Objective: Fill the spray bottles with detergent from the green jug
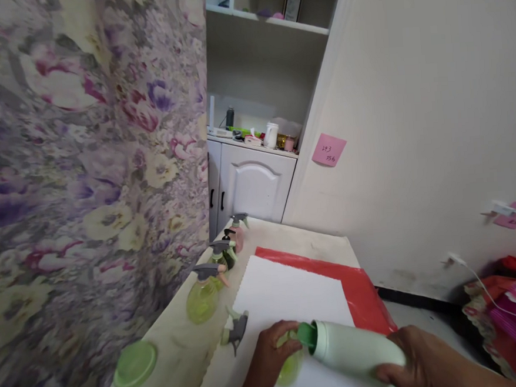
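Left hand (269, 358) fingers (290, 346) curled shut round a small yellow-green bottle (290, 369), low on the white sheet (286, 291). Right hand (413, 356) fingers clamped round a pale green bottle (357, 348), tipped almost flat, green neck (308, 334) at the small bottle's mouth, possibly touching; too blurred to tell. Loose grey trigger sprayer (236, 332) lying just left of the left hand. Red sheet (362, 292) under the white one, on the counter (180, 340). Three spray bottles (203, 294) lined along the counter's left edge, beside a floral curtain (84, 170).
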`<action>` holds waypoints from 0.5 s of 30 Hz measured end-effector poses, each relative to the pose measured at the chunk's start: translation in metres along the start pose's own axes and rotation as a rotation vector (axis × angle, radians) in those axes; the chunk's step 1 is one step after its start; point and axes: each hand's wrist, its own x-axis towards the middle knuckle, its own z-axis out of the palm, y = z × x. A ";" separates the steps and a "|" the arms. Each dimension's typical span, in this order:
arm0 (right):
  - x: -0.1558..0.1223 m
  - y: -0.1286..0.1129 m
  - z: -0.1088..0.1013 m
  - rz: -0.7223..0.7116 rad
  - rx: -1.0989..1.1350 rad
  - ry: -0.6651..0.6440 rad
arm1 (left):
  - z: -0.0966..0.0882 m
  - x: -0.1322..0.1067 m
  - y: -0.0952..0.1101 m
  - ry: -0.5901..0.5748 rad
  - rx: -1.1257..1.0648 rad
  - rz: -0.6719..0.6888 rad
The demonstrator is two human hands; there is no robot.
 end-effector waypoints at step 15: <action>0.006 -0.006 -0.002 0.027 -0.167 -0.100 | -0.002 0.001 -0.006 0.016 -0.028 -0.021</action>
